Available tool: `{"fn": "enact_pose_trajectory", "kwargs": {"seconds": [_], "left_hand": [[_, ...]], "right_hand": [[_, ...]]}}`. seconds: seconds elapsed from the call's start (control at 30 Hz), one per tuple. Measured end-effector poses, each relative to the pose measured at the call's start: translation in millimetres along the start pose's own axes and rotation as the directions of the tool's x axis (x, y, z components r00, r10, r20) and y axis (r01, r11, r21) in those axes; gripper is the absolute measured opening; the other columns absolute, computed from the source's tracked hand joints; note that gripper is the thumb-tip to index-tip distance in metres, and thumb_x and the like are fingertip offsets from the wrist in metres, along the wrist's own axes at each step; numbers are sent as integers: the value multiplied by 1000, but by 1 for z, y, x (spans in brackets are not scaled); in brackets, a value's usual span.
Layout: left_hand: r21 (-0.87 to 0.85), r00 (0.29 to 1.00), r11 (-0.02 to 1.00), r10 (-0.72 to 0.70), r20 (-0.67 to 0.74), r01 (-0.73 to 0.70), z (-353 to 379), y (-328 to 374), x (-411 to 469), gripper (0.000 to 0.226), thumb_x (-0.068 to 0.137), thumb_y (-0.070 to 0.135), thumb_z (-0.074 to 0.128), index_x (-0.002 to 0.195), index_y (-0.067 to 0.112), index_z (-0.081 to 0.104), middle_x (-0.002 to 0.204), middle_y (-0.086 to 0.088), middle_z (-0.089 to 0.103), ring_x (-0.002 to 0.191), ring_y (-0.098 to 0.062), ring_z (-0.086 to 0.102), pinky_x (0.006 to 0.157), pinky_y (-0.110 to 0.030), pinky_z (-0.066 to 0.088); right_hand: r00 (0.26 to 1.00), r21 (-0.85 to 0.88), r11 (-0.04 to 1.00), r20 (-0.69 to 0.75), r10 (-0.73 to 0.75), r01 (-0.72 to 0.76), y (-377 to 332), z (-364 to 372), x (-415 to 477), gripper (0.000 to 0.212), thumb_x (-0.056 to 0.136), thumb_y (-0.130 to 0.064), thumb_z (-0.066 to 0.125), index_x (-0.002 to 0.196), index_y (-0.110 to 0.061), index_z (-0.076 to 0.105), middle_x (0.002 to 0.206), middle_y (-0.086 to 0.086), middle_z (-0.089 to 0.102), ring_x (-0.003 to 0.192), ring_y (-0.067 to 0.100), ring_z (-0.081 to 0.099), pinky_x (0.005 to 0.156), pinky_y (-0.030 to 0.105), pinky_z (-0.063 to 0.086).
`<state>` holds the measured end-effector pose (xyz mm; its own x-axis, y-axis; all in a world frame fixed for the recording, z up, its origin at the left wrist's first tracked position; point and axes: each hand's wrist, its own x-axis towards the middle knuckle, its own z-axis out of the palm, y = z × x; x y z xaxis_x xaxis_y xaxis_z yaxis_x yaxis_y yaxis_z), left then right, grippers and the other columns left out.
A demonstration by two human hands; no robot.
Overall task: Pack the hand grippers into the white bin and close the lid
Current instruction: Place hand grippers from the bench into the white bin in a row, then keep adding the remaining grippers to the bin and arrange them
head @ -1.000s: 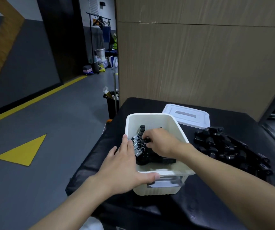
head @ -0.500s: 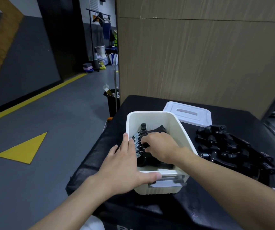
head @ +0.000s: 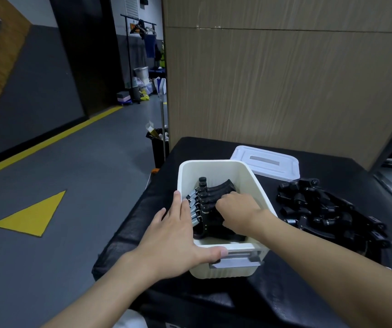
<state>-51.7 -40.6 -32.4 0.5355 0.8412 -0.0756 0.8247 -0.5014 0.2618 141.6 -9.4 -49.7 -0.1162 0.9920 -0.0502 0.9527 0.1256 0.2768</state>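
One white bin (head: 256, 185) on our black table (head: 285, 292), our left hand (head: 178, 240) spread flat against its near-left corner, our right hand (head: 237, 214) curled on about five packed hand grippers (head: 210, 202), one lid (head: 266, 162) behind the bin, loose gripper pile (head: 327, 214) right of it.

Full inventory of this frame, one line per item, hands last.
white bin: one, white, on the table, open
hand grippers in bin: several, black with silver springs, stacked inside the bin
loose hand grippers: a pile, black, on the table right of the bin
lid: one, white, flat on the table behind the bin
table: one, black cover
left hand: on the bin's near-left corner
right hand: inside the bin, on the grippers; grasp unclear
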Motion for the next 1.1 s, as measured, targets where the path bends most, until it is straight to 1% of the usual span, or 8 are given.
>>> {"fn": "enact_pose_trajectory", "kwargs": {"seconds": [0.2, 0.3, 0.4, 0.5, 0.6, 0.77, 1.0, 1.1], "left_hand": [[3, 1000, 1000, -1, 7, 0, -1, 1, 0, 130, 73, 90, 45, 158, 10, -13, 163, -8, -28, 154, -17, -8, 122, -32, -2], [11, 1000, 1000, 1, 7, -1, 0, 0, 1, 131, 71, 92, 43, 158, 11, -11, 164, -9, -27, 154, -17, -7, 123, -33, -2], [13, 1000, 1000, -14, 19, 13, 0, 2, 0, 130, 71, 91, 43, 159, 11, -11, 164, -8, -28, 154, -17, -7, 124, -33, -2], [-6, 1000, 1000, -15, 22, 15, -1, 1, -1, 129, 71, 92, 42, 159, 13, -10, 164, -7, -27, 154, -17, -7, 124, -34, -2], [1, 999, 1000, -2, 36, 2, -6, 1, -4, 120, 78, 90, 35, 159, 14, -9, 165, -8, -24, 154, -19, -9, 123, -36, -2], [3, 991, 999, 34, -126, -33, -29, -8, 24, 71, 96, 64, 33, 149, 18, 28, 147, -4, 37, 135, -25, 39, 110, -43, 30], [-106, 987, 990, -106, -123, 93, -49, -43, 115, 41, 88, 32, 49, 124, 13, 53, 119, -6, 58, 102, -27, 57, 84, -43, 51], [-184, 984, 975, -143, -103, 122, -41, -51, 141, 35, 80, 28, 52, 109, 10, 57, 108, -8, 65, 99, -28, 62, 86, -49, 53]], "right_hand": [[999, 47, 999, 25, -22, 21, 3, -2, 0, 5, 88, -9, 60, 86, -11, 57, 107, 10, 63, 101, 31, 59, 68, 34, 41], [998, 126, 992, 70, -6, -3, 8, -2, 2, 31, 86, -12, 67, 68, -14, 42, 92, 9, 61, 89, 29, 58, 67, 35, 44], [997, 177, 984, 81, 7, -21, 9, -2, 1, 21, 84, -16, 70, 77, -13, 51, 92, 8, 59, 90, 28, 58, 74, 39, 52], [998, 172, 984, 43, 38, -45, 5, -6, -7, 22, 89, -30, 64, 100, -13, 58, 107, 7, 55, 102, 27, 52, 77, 36, 44], [982, 318, 939, -86, 166, -131, 8, -14, -22, 17, 93, -33, 52, 95, -17, 54, 106, 5, 56, 94, 27, 55, 72, 35, 43], [914, 300, 910, -200, 353, -286, 9, -30, -78, 6, 93, -23, 46, 95, -18, 45, 95, 2, 48, 84, 26, 54, 61, 33, 36], [846, 474, 730, 64, 529, -492, 8, -30, -136, 30, 99, -47, 34, 91, -18, 38, 90, 4, 59, 82, 30, 59, 66, 37, 42], [802, 714, 503, 138, 581, -487, 7, -20, -135, 27, 96, -41, 40, 88, -15, 45, 85, 7, 66, 70, 29, 68, 66, 39, 56]]}}
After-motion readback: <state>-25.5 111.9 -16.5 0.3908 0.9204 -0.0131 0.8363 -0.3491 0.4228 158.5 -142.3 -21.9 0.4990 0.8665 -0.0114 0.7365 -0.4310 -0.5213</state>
